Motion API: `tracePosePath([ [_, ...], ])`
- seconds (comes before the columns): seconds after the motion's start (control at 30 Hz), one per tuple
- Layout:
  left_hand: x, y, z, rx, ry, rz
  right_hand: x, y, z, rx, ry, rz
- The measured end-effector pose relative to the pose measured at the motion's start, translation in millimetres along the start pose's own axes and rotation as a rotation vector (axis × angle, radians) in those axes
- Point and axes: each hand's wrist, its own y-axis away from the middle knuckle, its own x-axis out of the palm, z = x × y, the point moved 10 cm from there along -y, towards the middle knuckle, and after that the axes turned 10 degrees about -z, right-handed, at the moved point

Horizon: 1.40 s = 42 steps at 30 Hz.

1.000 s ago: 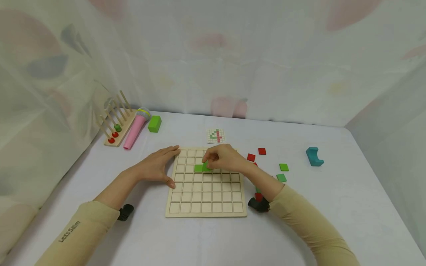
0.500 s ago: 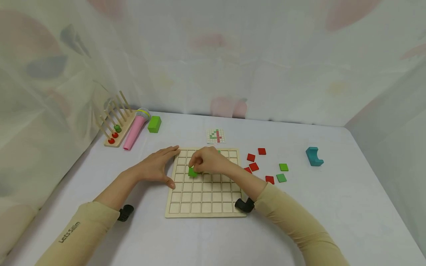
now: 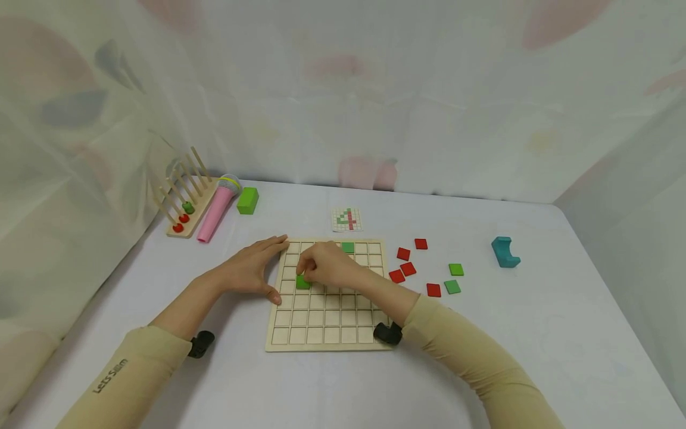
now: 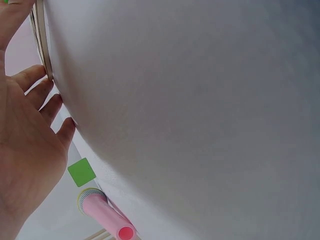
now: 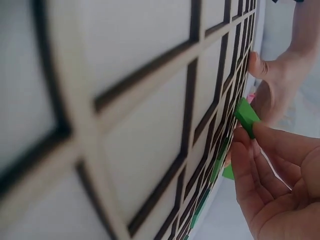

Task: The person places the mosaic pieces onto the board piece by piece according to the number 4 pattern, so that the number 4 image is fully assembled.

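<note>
Head view: right hand pinches a green tile over the left part of the wooden grid board, near the third row from the far edge. Left hand, fingers straight, rests against the board's edge at nine o'clock. Another green tile sits in the far row at twelve o'clock; loose red tiles and green tiles lie at three o'clock.

Left wrist view: the left hand lies flat and relaxed, holding nothing, with a pink microphone beyond it.

Right wrist view: fingertips clamp the green tile, which is tilted, one corner off the board. Released at that angle, it would likely catch on a cell rib and sit cocked, or land one cell off; a loosened left hand would probably let the board slide.
</note>
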Motion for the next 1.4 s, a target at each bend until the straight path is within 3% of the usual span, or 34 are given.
tracePosePath([
  [0.37,-1.4,0.4,-2.2,-0.004,0.009,0.002,4,2,1,-0.011,0.074,0.002],
  [0.87,-1.1,-0.5,-0.9,0.004,-0.001,-0.003,5,0,-3,-0.018,0.086,-0.008],
  [1.17,-0.5,1.0,-0.7,-0.004,0.006,-0.002,-13,1,-6,0.008,0.074,-0.031],
  [1.4,-0.7,-0.4,-0.7,-0.004,0.004,-0.006,-42,8,-24,0.040,0.025,-0.077],
])
